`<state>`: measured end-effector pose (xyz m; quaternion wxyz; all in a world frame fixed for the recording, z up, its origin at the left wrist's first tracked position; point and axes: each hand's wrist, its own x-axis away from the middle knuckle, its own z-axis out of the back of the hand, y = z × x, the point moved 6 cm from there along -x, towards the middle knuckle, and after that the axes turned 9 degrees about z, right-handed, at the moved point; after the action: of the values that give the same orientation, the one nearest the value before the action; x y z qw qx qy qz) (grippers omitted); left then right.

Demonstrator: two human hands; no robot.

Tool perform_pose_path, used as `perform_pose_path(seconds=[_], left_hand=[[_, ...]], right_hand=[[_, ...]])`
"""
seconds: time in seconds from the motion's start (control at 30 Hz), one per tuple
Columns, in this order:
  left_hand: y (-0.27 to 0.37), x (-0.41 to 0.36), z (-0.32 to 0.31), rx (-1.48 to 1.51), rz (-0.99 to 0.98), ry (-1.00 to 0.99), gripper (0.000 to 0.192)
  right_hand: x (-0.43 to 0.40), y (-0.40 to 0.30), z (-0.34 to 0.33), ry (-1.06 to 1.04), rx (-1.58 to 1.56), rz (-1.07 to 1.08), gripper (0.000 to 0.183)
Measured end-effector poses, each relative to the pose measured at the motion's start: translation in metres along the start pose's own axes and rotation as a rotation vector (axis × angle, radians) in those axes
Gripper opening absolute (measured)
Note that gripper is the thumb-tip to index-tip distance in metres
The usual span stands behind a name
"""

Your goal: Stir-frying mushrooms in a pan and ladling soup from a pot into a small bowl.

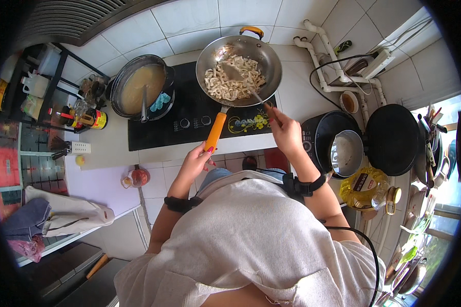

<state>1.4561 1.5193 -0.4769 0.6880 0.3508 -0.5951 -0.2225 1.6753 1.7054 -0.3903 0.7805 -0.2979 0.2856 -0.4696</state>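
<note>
A steel wok (267, 57) sits on the right side of the black cooktop (157, 136), tilted slightly in my view. Pale sliced strips of food (223, 84), perhaps meat or mushroom, fill its bottom. My left hand (198, 159) grips the wok's orange handle (215, 132) near its lower end. In my right hand (286, 130) is the handle of a metal spatula (257, 96), whose blade lies among the strips and is partly covered by them. A second loop handle (252, 30) stands at the wok's far rim.
To the left, a dark pot (117, 90) of brownish liquid holds a ladle (144, 105). An open-lidded electric cooker (311, 122) with a metal bowl (347, 153) stands at right, beside an oil jug (363, 188). Sauce bottles (98, 119) line the left counter. A bottle (140, 177) is below the counter edge.
</note>
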Motion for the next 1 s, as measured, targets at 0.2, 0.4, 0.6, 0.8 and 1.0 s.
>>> perform_pose_path(seconds=[0.2,0.4,0.6,0.8,1.0], left_hand=[[-0.004,-0.002,0.002,0.045,-0.003,0.005,0.036],[-0.001,0.000,0.001,0.039,0.002,0.003,0.036],[0.000,-0.001,0.000,0.021,-0.002,0.004,0.039],[-0.004,-0.001,0.001,0.018,0.004,-0.008,0.042],[-0.004,-0.003,0.002,-0.011,0.019,-0.012,0.042]], right_hand=[[0.017,-0.025,-0.001,-0.192,-0.088,0.052,0.039],[0.006,-0.012,-0.009,-0.040,-0.067,0.056,0.038],[-0.013,-0.006,-0.027,-0.025,0.009,0.067,0.037],[-0.004,-0.014,-0.022,-0.074,-0.016,0.068,0.037],[-0.031,-0.002,-0.012,0.089,0.167,0.181,0.038]])
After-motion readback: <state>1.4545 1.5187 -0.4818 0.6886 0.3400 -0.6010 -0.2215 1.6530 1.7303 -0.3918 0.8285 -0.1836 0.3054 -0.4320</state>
